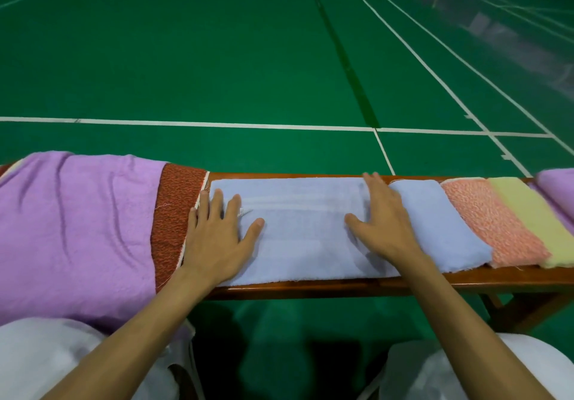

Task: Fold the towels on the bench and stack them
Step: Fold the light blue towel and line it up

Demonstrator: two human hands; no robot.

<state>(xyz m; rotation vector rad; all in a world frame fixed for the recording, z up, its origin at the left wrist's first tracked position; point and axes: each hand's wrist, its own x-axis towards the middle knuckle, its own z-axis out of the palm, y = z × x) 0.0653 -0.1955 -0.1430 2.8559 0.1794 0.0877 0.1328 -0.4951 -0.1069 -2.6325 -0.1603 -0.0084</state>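
Nearest, our left hand (217,235) and right hand (385,225) lie flat, fingers spread and well apart, pressing the pale blue towel (304,244) spread along the worktop (341,284). Soft, light, limp terry, we judge: best pinched at the corners or short ends, not mid-span. Farther right, a folded blue towel (441,222), a pink towel (490,222) and a yellow towel (528,213) overlap in a row; no basket or bin shows.

The one camera sits on my head, wide-angled, looking forward and down from close above the worktop (341,287), which crosses the lower frame, with my forearms (133,337) reaching in from below and green floor (217,57) beyond.
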